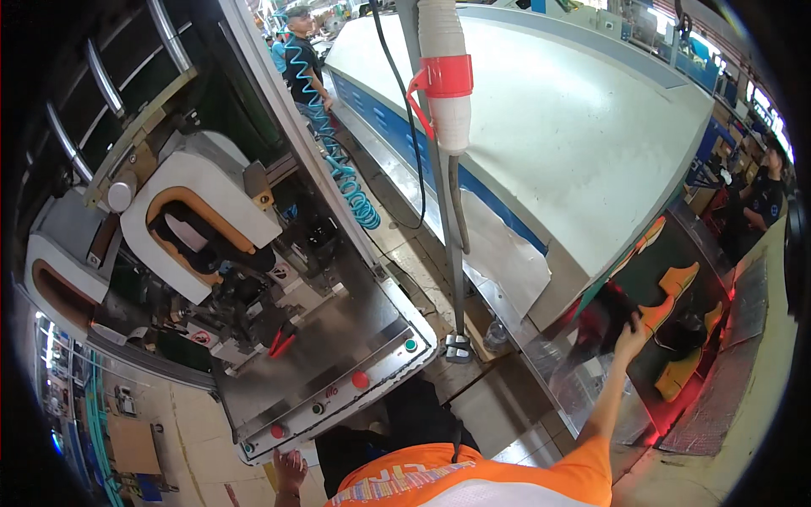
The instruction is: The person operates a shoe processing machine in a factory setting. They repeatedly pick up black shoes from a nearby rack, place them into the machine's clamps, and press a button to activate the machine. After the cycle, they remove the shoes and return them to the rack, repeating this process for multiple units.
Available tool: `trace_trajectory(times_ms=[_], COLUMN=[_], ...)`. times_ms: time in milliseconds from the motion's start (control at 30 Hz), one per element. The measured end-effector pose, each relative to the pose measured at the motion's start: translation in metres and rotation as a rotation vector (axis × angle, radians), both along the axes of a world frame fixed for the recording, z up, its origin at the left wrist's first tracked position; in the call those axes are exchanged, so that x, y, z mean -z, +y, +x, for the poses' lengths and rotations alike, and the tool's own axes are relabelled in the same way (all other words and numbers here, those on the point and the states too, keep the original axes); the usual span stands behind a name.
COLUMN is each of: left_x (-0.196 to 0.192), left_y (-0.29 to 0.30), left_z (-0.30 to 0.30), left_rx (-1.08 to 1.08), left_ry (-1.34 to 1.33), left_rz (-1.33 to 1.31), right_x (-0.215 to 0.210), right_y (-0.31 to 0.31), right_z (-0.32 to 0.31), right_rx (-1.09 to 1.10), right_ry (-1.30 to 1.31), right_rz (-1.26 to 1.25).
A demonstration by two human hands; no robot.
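My right arm stretches out to the right, and my right hand [629, 341] is closed at the near edge of an orange-and-black shoe upper [667, 302]. That upper lies on a dark green belt under red light; the thumb's grip is partly hidden. Beside it lies another orange-yellow shoe upper [678, 377]. My left hand [290, 470] is low, just below the front panel of the machine [338, 390], fingers apart and holding nothing. On the machine, a white block with a tan-lined opening [182, 211] surrounds a dark piece.
Red and green buttons line the machine's front panel. A big white-topped housing [583, 110] stands ahead, with a grey post and a red-and-white plug connector [445, 78] before it. Blue coiled hose [359, 207] hangs between. One person stands far ahead, another sits at right.
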State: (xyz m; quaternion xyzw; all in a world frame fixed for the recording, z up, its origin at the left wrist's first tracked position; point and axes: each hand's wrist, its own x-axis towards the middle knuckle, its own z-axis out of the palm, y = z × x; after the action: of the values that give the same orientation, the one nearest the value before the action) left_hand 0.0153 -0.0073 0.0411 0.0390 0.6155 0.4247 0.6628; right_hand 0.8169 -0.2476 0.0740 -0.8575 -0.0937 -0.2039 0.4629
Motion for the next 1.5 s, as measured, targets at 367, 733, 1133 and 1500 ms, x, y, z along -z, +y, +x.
trace_trajectory(times_ms=[367, 733, 1133, 1500], left_x=[-0.01, -0.017, -0.018, -0.005], left_y=[0.003, 0.008, 0.002, 0.001], left_z=[0.013, 0.014, 0.015, 0.012], left_rx=[-0.004, -0.002, 0.026, 0.026], left_ry=[-0.001, -0.048, -0.077, -0.119], left_rz=[-0.034, -0.055, -0.011, 0.03], right_x=[0.079, 0.162, -0.018, -0.129], right_y=[0.002, 0.005, 0.013, 0.146], right_z=[-0.122, -0.022, -0.153, -0.255], right_rx=[0.32, 0.112, -0.149, -1.378], right_ry=[0.518, 0.985, 0.684, 0.963], right_rz=[0.901, 1.486, 1.043, 0.127])
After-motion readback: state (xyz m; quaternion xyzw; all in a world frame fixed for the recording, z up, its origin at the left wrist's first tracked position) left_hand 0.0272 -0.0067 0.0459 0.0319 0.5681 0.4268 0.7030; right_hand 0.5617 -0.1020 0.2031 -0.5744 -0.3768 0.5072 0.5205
